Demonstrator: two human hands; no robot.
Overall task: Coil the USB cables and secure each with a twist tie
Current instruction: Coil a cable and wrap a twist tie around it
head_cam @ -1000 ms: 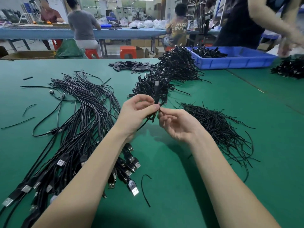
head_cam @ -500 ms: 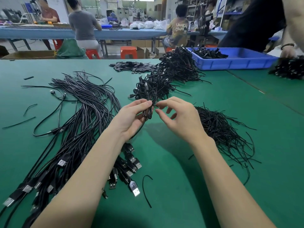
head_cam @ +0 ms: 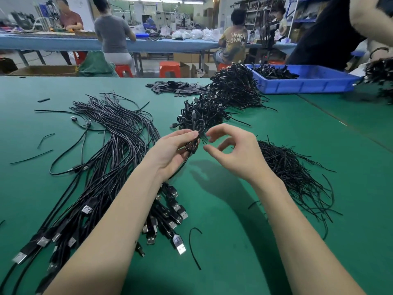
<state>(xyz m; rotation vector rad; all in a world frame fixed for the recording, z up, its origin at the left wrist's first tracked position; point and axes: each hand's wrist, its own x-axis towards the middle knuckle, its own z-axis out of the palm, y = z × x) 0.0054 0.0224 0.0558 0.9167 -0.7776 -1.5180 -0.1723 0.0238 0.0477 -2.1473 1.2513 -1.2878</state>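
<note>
The left hand [head_cam: 172,150] pinches a small coil [head_cam: 192,145] above the table [head_cam: 234,241], at centre. The right hand [head_cam: 236,154] hovers just beside it at three o'clock, fingers curled, apart, seemingly holding nothing. Tying looks under way; next, twist the tie ends tight. Spare ties [head_cam: 293,173] lie at three o'clock.

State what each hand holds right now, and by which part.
The left hand pinches a coiled USB cable at the middle of its coil, between thumb and fingertips. The right hand is beside the coil, fingers curled; whether it holds anything cannot be told.
</note>
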